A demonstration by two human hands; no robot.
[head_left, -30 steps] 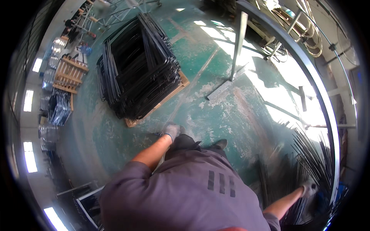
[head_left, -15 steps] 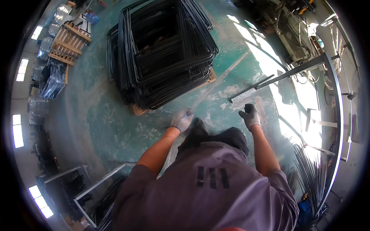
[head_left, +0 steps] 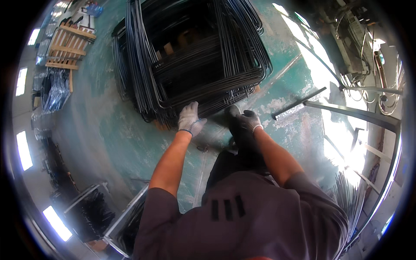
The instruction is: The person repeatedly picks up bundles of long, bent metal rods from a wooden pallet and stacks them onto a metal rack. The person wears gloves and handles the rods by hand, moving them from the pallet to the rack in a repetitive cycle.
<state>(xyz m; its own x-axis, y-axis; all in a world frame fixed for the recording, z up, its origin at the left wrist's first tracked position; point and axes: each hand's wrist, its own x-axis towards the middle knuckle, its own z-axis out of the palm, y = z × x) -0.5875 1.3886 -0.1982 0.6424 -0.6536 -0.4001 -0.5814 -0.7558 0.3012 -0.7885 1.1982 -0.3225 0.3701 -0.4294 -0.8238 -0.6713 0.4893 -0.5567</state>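
Observation:
A tall stack of black metal rod frames (head_left: 208, 82) with rounded corners lies ahead of me. My left hand (head_left: 190, 119), in a pale knit glove with a blue cuff edge, is at the stack's near edge. Its fingers reach forward and hold nothing; whether they touch the rods I cannot tell. My right hand (head_left: 250, 121), in a pale glove with dark finger coating, is just short of the stack's near right corner, above my dark trouser leg and shoe. Its dark fingers blend into the leg behind, so their pose is unclear.
To the right stands a metal frame rack (head_left: 353, 112), with a dark bar (head_left: 299, 103) jutting from it. Bundled thin rods (head_left: 349, 195) are at lower right. A wooden pallet (head_left: 67, 47) and wrapped goods (head_left: 63, 89) stand far left. A metal-framed rack (head_left: 125, 221) is at lower left.
I have moved closer to the stack of frames. My left hand has gone forward and left to its near edge; my right hand has swung inward to the left.

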